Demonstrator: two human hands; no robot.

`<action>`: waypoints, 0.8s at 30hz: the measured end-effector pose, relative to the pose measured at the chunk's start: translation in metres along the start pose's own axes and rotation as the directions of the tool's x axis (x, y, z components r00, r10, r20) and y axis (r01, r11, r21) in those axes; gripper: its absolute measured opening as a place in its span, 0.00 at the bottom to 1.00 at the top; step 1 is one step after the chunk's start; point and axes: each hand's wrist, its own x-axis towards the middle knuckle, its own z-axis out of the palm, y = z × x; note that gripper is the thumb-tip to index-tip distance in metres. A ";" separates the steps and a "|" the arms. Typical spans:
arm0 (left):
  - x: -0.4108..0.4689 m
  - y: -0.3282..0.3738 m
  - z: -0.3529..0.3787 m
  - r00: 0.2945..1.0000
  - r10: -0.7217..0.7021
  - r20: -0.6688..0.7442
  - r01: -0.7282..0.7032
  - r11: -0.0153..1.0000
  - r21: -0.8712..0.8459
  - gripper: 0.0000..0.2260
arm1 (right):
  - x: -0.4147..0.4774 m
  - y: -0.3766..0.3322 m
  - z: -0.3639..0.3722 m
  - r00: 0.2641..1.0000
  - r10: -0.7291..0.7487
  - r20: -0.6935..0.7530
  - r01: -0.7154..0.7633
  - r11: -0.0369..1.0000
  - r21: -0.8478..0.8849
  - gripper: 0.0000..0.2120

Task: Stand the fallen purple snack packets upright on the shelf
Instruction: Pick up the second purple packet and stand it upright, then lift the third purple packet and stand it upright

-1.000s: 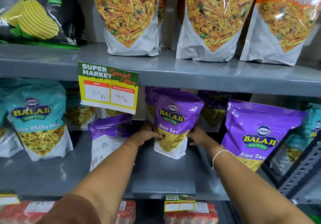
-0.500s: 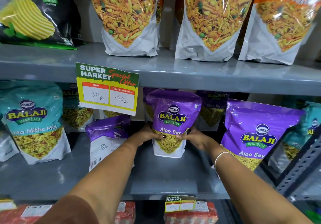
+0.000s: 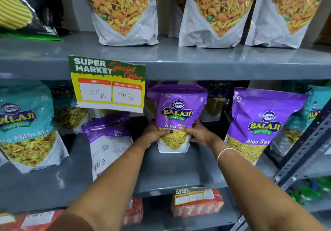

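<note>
- The grey shelf (image 3: pixel 170 169) crosses the middle of the frame; a second shelf with orange-mix bags is above it, cut off at the top edge.
- A large purple packet (image 3: pixel 263 123) stands at the right of the frame and leans a little to the left.
- The middle purple packet (image 3: pixel 176 116) stands upright at the centre, its base on the shelf.
- A fallen purple packet (image 3: pixel 107 144) lies on its back at the left of centre, back label up; its top is partly hidden behind the price card (image 3: pixel 107 83).
- The left hand (image 3: pixel 154 132) and the right hand (image 3: pixel 198 134) press the middle packet from both sides, thumbs across its front.
- Risk, in my judgement: the soft base may not sit flat, so the packet can tip forward on release.
- More purple packets stand behind in shadow; their number is hard to tell.
</note>
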 end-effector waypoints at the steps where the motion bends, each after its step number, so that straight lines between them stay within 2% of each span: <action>1: -0.004 -0.001 0.001 1.000 0.007 0.001 -0.007 1.000 -0.006 0.36 | -0.005 0.001 -0.001 1.000 0.014 0.007 -0.014 1.000 -0.015 0.25; 3: -0.015 -0.001 0.005 1.000 0.028 0.004 -0.028 1.000 -0.008 0.29 | -0.016 0.002 -0.002 0.999 0.032 0.013 -0.032 0.999 -0.040 0.25; 5: -0.032 -0.002 0.011 0.999 0.028 -0.017 -0.028 1.000 -0.010 0.27 | -0.028 0.003 -0.004 0.998 0.057 0.022 -0.055 0.997 -0.061 0.26; 9: -0.061 -0.003 0.025 0.991 -0.073 -0.110 0.072 0.997 -0.007 0.29 | -0.055 0.001 -0.009 0.993 0.100 0.060 -0.094 0.991 -0.100 0.27; 13: -0.085 0.000 0.044 0.981 -0.087 -0.171 0.093 0.995 0.023 0.30 | -0.076 0.005 -0.019 0.992 0.109 0.070 -0.100 0.988 -0.113 0.33; 17: -0.104 0.011 0.053 0.965 -0.088 -0.245 0.117 0.987 0.107 0.37 | -0.084 0.001 -0.022 0.978 0.194 0.072 -0.172 0.956 -0.237 0.34; 19: -0.115 0.017 0.053 0.961 -0.059 -0.270 0.110 0.978 0.178 0.38 | -0.085 -0.004 -0.022 0.928 0.359 0.097 -0.292 0.864 -0.410 0.31; 20: -0.123 0.020 0.050 0.956 -0.038 -0.291 0.112 0.964 0.241 0.36 | -0.087 -0.007 -0.020 0.885 0.456 0.097 -0.339 0.773 -0.536 0.29; 22: -0.134 0.024 0.041 0.945 -0.010 -0.326 0.130 0.929 0.347 0.33 | -0.092 -0.012 -0.014 0.817 0.572 0.070 -0.335 0.570 -0.751 0.24; 24: -0.143 0.024 0.026 0.924 0.004 -0.382 0.151 0.915 0.375 0.28 | -0.093 -0.015 -0.001 0.791 0.600 0.121 -0.263 0.512 -0.818 0.19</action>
